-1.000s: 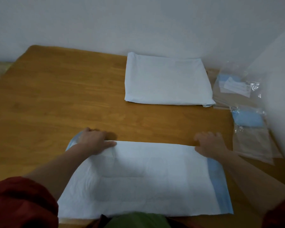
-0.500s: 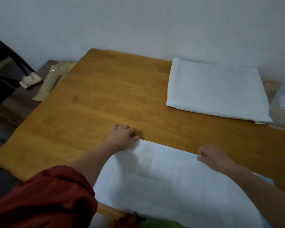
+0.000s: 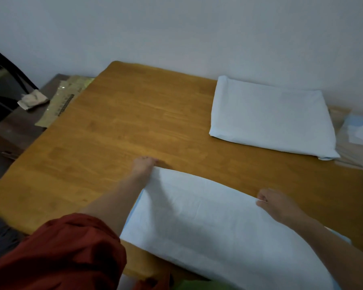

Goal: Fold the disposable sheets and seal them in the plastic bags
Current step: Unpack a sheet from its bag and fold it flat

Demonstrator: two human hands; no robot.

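A wooden table (image 3: 134, 122) fills most of the view. A white disposable sheet (image 3: 208, 222) with blue edging is laid across its near edge, the far border raised slightly off the wood. A folded white stack (image 3: 270, 118) is placed at the far right, well apart from the sheet. The left forearm, red sleeve (image 3: 57, 254) pushed up, is extended to the sheet's far left corner, where the left hand (image 3: 143, 165) is curled round the border. The right hand (image 3: 276, 205) is closed, knuckles up, with the far right border pinched in it. Plastic bags (image 3: 356, 139) are partly seen at the right margin, just beside the stack.
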